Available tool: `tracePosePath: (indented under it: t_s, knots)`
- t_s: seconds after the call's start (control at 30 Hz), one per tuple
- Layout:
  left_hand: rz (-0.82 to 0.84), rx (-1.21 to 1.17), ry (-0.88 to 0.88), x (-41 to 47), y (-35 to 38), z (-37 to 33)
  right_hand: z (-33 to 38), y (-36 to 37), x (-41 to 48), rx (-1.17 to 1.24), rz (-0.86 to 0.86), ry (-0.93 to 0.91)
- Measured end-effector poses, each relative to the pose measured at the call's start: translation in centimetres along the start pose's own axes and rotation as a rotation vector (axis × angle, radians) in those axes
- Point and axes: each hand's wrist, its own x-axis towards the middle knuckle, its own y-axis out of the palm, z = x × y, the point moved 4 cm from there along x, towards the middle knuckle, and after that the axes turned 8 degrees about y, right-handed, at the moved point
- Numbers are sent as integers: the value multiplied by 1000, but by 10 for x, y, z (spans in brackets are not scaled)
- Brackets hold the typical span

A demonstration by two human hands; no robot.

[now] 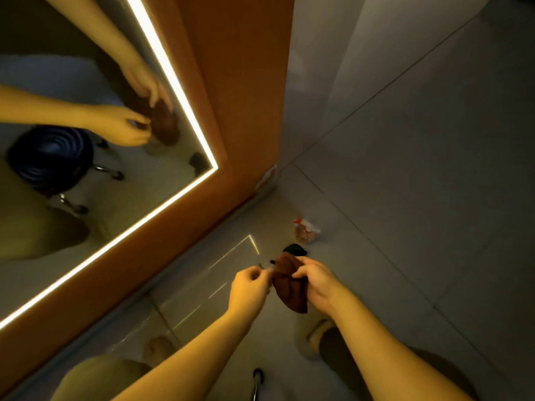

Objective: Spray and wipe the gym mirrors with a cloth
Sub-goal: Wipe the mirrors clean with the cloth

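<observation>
1. Two bare forearms rise from the bottom edge. The left hand (250,287) and the right hand (317,282) meet over the floor (405,198).
2. The cloth (289,290) is between the two hands. It is brown and bunched, and its long axis runs from the fingers back toward the person, with the lower end hanging loose.
3. The right hand's fingers wrap the cloth's right side, with the thumb laid across its front. The left hand's fingers are curled together and seem to pinch the cloth's left edge, though the contact is blurred.
4. The spray bottle (307,231) is on the floor beyond the hands, apart from them and nearer the right hand. Its red-and-white head is on the far-left side; the blur hides which way the nozzle points.
5. The mirror (130,198) is off to the left, so the left hand is nearer to it.
6. Judged from this, the right hand would reach forward for the bottle, while wiping would mean carrying the cloth left to the mirror.
</observation>
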Motion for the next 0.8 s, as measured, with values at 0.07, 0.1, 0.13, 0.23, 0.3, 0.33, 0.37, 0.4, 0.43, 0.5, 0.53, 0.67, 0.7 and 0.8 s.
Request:
tracePosePath:
  t_s: [0.07,0.1,0.13,0.23,0.3,0.33,0.37,0.4,0.43,0.5,0.53,0.67,0.7,0.8]
  knots:
    - [19,-93,-187,-45,-21,-39,19,2,-77,6,88,-49]
    - [105,-165,-277,-67,-27,-58,29,2,-112,-2,121,-84]
    - [220,-257,-324,-88,-32,-77,38,3,-145,-12,164,-116]
    - [440,-509,-229,-141,-46,-140,63,7,-232,-78,282,-178]
    - [453,-553,-98,-167,-55,-177,80,8,-270,-122,298,-193]
    - [422,-544,-37,-177,-61,-195,91,8,-284,-143,278,-214]
    - [379,-519,21,-187,-67,-209,101,8,-297,-166,251,-247]
    - [316,-489,73,-196,-73,-219,110,9,-308,-192,233,-283]
    - [233,-469,121,-205,-80,-229,122,11,-321,-223,230,-319]
    - [104,-462,186,-231,-92,-245,137,18,-349,-249,242,-384]
    - [61,-467,214,-245,-97,-254,144,21,-363,-265,254,-417]
    - [-83,-509,325,-300,-119,-288,168,41,-410,-281,392,-447]
    - [-102,-546,349,-311,-126,-296,173,48,-420,-275,443,-431]
    - [-139,-679,390,-342,-148,-313,182,73,-452,-311,532,-436]
